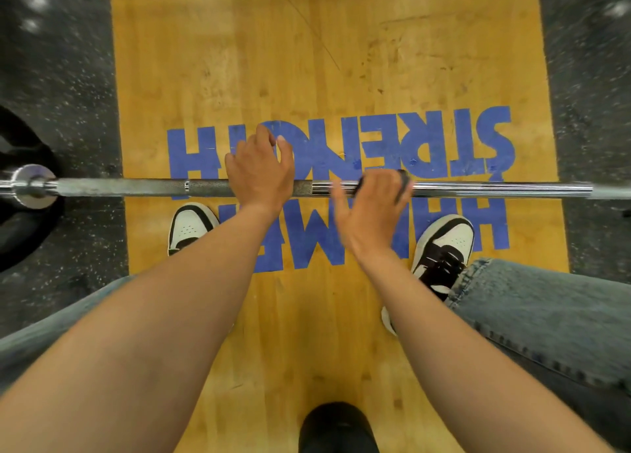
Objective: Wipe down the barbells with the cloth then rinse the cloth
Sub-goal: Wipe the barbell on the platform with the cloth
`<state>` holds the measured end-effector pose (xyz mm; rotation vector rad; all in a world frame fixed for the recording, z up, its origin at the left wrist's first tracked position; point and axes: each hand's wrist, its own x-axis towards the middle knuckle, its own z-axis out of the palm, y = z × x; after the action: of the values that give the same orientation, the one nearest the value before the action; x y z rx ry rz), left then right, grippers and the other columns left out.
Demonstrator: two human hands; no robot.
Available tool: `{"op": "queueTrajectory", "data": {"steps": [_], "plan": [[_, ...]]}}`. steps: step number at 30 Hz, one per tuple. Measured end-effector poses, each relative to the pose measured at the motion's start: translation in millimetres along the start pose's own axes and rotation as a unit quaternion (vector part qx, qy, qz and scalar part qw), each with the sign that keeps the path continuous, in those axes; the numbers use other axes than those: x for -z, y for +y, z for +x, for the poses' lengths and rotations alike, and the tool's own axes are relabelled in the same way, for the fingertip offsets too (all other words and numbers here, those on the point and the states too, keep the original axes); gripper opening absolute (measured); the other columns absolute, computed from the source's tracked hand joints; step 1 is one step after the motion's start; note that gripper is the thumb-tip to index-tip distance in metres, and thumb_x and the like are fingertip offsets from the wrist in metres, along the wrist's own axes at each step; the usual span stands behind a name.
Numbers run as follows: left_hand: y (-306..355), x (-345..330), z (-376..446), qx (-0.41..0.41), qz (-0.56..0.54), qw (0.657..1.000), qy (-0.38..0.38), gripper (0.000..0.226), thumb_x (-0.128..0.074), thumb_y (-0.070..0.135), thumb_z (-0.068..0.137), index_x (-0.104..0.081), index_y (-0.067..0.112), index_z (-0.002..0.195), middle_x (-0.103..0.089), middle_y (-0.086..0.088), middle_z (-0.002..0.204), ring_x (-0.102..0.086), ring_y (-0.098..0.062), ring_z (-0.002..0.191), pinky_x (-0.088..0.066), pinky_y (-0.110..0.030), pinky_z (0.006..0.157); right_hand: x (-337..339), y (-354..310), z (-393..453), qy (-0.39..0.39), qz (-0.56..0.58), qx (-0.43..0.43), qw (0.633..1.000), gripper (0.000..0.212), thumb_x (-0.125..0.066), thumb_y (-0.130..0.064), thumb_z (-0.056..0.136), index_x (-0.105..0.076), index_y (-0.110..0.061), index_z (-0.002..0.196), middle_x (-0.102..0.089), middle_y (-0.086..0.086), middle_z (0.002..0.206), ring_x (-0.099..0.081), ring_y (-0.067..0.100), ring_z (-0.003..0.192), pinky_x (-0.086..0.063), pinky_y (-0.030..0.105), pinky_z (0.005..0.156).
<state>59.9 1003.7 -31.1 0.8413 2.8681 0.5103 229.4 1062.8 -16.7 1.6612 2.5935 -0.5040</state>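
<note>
1. Steel barbell (136,188) lay across the yellow wooden platform (307,59), running left to right in front of both shoes, its left sleeve (32,184) out over the black rubber floor (68,77).
2. Right hand (372,210) was on the smooth chrome stretch just right of centre, its grip curled over a dark cloth (404,179) pressed on the bar; only the cloth's edges peeked out past the fingers, and the hand was blurred.
3. Left hand (261,169) rested on the knurled section, palm on the bar, fingers loose and spread forward, pinching nothing. It looked to be steadying the bar.
4. My read: this was mid-wipe, with plenty of bar not yet covered.
5. To do it well, wrap the cloth fully round the shaft, twist while sliding, and press harder on the knurling, where grime lodges.
6. Keep the left palm down so the bar cannot roll.
</note>
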Motion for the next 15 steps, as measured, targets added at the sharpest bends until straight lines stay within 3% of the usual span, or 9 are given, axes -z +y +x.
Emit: {"op": "queueTrajectory", "data": {"steps": [4, 7, 9, 11, 15], "plan": [[-2.3, -1.7, 0.4, 0.003, 0.003, 1.0, 0.003, 0.038, -0.031, 0.044, 0.099, -0.056, 0.015, 0.095, -0.063, 0.002, 0.083, -0.056, -0.026, 0.08, -0.031, -0.039, 0.075, -20.9, -50.0, -22.5, -0.02, 0.019, 0.094, 0.995, 0.07, -0.026, -0.067, 0.1, -0.055, -0.007, 0.123, -0.053, 0.006, 0.125, -0.039, 0.029, 0.133, -0.002, 0.055, 0.125], [-2.2, -1.7, -0.2, -0.005, -0.004, 1.0, 0.003, 0.034, -0.034, 0.042, 0.101, -0.054, 0.015, 0.095, -0.063, 0.001, 0.085, -0.053, -0.026, 0.079, -0.028, -0.038, 0.074, -8.4, -12.1, -9.2, -0.014, 0.028, 0.181, 0.983, 0.053, -0.031, -0.052, 0.104, -0.058, -0.011, 0.124, -0.057, 0.003, 0.12, -0.048, 0.029, 0.122, -0.016, 0.05, 0.123], [-2.6, -1.3, -0.5, -0.003, -0.003, 1.0, 0.002, 0.032, -0.035, 0.041, 0.101, -0.054, 0.016, 0.095, -0.063, 0.001, 0.086, -0.05, -0.025, 0.078, -0.027, -0.038, 0.074, 5.7, 41.4, 6.1, 0.015, 0.01, 0.145, 0.989, 0.044, -0.032, -0.046, 0.103, -0.059, -0.013, 0.114, -0.058, 0.004, 0.112, -0.05, 0.032, 0.115, -0.025, 0.051, 0.119], [-2.0, -2.0, -0.9, -0.004, -0.001, 1.0, 0.005, 0.033, -0.035, 0.041, 0.102, -0.055, 0.015, 0.096, -0.063, 0.001, 0.086, -0.049, -0.025, 0.078, -0.027, -0.038, 0.073, 21.5, 83.7, 17.1, 0.03, -0.017, 0.074, 0.997, 0.046, -0.027, -0.046, 0.104, -0.057, -0.012, 0.113, -0.057, 0.007, 0.115, -0.047, 0.034, 0.119, -0.022, 0.055, 0.12], [-3.1, -3.6, -0.6, -0.005, 0.001, 1.0, 0.008, 0.036, -0.033, 0.043, 0.102, -0.056, 0.016, 0.097, -0.064, 0.002, 0.088, -0.053, -0.026, 0.08, -0.029, -0.038, 0.074, 18.7, 66.4, 16.0, 0.022, -0.011, -0.021, 0.999, 0.061, -0.025, -0.061, 0.101, -0.055, -0.008, 0.106, -0.056, 0.009, 0.118, -0.041, 0.033, 0.13, -0.007, 0.058, 0.125]]}}
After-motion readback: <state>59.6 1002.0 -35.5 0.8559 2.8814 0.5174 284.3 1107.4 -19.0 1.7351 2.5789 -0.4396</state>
